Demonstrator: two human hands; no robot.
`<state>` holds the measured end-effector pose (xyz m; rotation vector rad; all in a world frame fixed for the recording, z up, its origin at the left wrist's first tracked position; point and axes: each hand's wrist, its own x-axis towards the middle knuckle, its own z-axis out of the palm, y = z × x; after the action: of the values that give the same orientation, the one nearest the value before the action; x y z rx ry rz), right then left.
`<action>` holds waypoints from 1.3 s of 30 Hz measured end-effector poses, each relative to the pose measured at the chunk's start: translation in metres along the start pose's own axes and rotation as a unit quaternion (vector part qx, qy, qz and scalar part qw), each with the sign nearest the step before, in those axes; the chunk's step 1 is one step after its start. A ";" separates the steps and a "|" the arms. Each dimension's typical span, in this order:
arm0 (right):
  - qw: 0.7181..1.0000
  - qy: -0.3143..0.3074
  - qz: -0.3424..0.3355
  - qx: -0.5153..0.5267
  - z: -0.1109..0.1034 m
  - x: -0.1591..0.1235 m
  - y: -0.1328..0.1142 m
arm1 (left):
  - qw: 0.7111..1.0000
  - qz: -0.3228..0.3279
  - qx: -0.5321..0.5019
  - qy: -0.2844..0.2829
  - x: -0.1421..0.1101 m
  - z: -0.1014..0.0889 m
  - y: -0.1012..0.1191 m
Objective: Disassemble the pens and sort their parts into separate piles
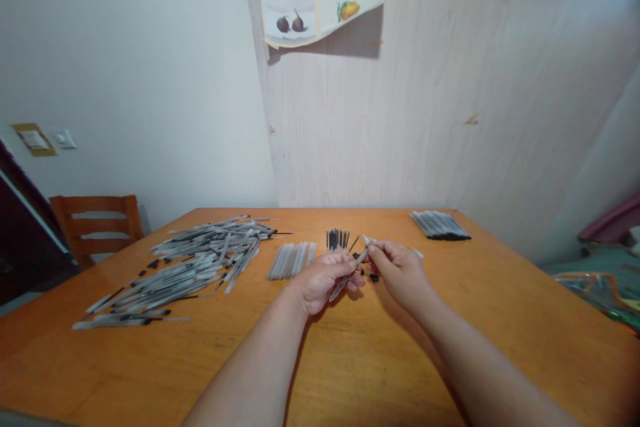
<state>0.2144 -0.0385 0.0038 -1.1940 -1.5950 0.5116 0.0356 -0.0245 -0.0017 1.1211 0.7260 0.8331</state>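
Observation:
Over the middle of the table, my left hand (325, 279) is closed around a slim translucent pen (341, 289), whose lower end sticks out below the fingers. My right hand (403, 275) pinches the pen's upper end between thumb and fingers. Whether a refill is inside it cannot be made out. Small black pen caps or plugs (374, 277) lie just beneath the hands. Behind them is a row of dark refills (338, 239). Left of my left hand, clear pen barrels (290, 260) lie side by side.
A large loose heap of pens (200, 260) covers the left side of the wooden table (240, 373). At the back right lies a neat stack of pens (440, 225) with black ends. A wooden chair (97, 223) stands at the left, and the wall is behind the table.

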 end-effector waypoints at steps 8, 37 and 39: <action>0.998 0.004 0.042 0.049 0.002 0.000 0.004 | 1.000 0.001 -0.012 -0.002 0.002 -0.002 -0.001; 0.965 -0.174 0.093 -0.171 -0.019 0.006 0.055 | 0.999 -0.007 -0.035 0.030 0.002 -0.007 0.003; 0.962 -0.178 0.099 -0.180 -0.018 0.006 0.056 | 0.999 -0.008 -0.035 0.032 0.002 -0.007 0.003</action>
<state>0.2554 -0.0145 -0.0309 -1.6157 -1.9435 0.6079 0.0303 -0.0191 -0.0008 1.0293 0.7533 0.8769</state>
